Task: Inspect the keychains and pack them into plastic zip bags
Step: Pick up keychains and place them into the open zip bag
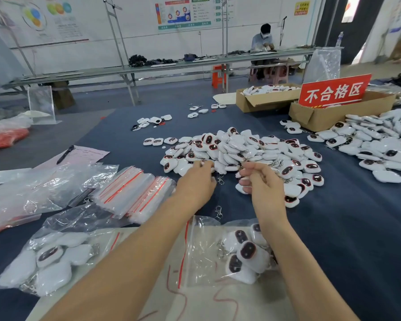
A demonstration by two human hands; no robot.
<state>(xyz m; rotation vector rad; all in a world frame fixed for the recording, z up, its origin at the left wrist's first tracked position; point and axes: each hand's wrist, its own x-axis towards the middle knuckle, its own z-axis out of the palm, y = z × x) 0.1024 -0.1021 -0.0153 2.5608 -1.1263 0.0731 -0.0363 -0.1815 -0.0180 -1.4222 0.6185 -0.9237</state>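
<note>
My hands are apart at the near edge of the pile of keychains (236, 149), which lies in the middle of the blue worktop (345, 216). My right hand (262, 184) has its fingers curled round a white keychain (241, 189). My left hand (195, 186) reaches into the pile with bent fingertips; I cannot tell whether it grips anything. Flat zip bags (134, 191) lie stacked to the left. A filled bag (243, 253) lies between my forearms, and a second filled bag (49, 262) lies left of them. A red sign (333, 91) stands in a cardboard box (315, 117) beyond the pile.
</note>
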